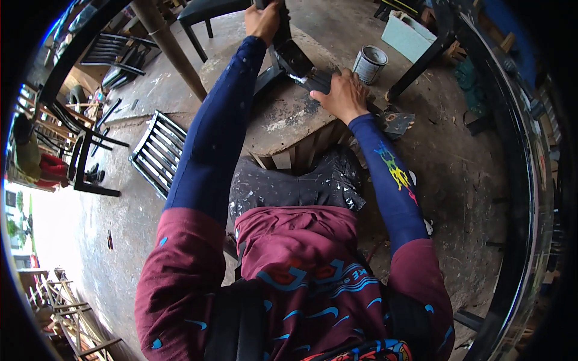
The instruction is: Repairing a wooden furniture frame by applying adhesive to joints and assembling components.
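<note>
The top edge cuts off the black frame [293, 56] and crops the left hand [262, 23] around it. The right hand [345, 95] hides part of the dark piece [320, 80] beneath — its grip is unclear. Far left, another person [49, 167] is blurred — too small for detail.

A loose chair back [159, 150] and paint can [369, 65] show a workshop.

The left arm [214, 129] is stretched far forward, its hand [262, 24] closed in a grip and partly cut off by the top edge. The right arm [388, 174] is reached forward and angled inward, with the right hand [345, 98] turned back-up, its fingers bent, its thumb pointed left.
</note>
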### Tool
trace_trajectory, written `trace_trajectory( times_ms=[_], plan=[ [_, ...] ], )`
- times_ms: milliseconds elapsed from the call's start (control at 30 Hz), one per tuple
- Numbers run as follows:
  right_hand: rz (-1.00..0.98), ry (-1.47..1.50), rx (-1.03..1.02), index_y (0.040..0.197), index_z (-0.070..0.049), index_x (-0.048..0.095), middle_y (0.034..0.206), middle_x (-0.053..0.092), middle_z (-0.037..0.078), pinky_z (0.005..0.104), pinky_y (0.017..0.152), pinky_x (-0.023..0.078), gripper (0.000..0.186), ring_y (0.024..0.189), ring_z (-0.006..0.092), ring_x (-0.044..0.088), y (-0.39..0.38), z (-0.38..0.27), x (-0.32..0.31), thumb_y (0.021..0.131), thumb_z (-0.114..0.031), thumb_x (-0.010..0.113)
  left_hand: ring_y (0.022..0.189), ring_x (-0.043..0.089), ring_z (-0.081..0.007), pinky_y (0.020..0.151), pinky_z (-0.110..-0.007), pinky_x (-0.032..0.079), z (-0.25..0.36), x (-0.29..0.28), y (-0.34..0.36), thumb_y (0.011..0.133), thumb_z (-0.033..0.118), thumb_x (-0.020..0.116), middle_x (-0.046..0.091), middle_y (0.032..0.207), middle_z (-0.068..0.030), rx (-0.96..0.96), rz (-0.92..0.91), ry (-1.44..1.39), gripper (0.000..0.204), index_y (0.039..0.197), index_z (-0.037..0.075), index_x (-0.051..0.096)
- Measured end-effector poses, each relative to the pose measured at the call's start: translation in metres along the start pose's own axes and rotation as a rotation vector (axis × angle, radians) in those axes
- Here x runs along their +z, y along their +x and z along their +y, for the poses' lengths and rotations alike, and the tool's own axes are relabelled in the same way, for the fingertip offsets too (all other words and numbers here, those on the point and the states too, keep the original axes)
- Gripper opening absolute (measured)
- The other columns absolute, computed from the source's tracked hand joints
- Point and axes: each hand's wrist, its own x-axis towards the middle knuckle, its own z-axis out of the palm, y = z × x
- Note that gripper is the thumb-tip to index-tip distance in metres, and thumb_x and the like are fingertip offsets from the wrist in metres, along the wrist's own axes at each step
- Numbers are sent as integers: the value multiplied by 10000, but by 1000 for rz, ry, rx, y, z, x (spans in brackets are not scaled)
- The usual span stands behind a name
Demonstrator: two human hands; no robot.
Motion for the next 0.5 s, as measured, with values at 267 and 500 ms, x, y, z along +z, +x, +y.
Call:
trace_trajectory(
  times_ms=[267,500],
  plan=[
    [56,-46,-47,922,6,702,1077,637,218,540,841,513,548,1048,395,624,-10,-1,-15,755,-505,808,686,673,-228,683,-343,544,-6,-33,-4,965,286,632,717,804,-142,275,10,522,347,1073,-35,708],
    [-60,-23,-20,1009,24,726,1159,622,266,551,949,496,539,1152,430,582,-15,-2,-35,767,-447,821,840,716,-229,738,-343,571,2,-9,-13,1007,224,588,738,981,-153,69,-78,46,350,1128,-90,682]
  ],
)
